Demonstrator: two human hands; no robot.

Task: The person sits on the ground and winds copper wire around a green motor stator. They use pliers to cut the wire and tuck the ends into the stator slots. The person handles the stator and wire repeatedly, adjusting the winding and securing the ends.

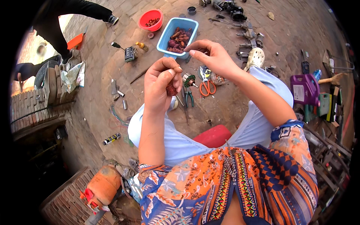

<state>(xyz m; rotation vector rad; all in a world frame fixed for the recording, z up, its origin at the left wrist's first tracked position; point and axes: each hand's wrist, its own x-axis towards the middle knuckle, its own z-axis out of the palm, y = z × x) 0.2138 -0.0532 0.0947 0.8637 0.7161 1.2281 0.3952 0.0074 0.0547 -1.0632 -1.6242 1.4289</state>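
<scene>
My left hand (162,80) is closed, its thumb and fingers pinched together at the top. A small coil of reddish copper wire (171,90) shows in its grip, below the fingers. To the right and a little higher, my right hand (214,57) is bent with thumb and index fingertips close together. Anything thin between those tips is too fine to make out. Beyond both hands, a light blue plastic basin (162,42) holds several copper wire coils (179,39). A small motor rotor (189,80) lies on the ground between the hands, next to orange-handled scissors (206,84).
Pliers (188,96) lie below the rotor. A red bowl (150,29) with copper pieces stands beyond the basin. Metal parts (248,34) line the far right; a purple jug (304,90) stands right. An orange gas cylinder (104,185) is lower left. Another person's legs (56,32) show upper left.
</scene>
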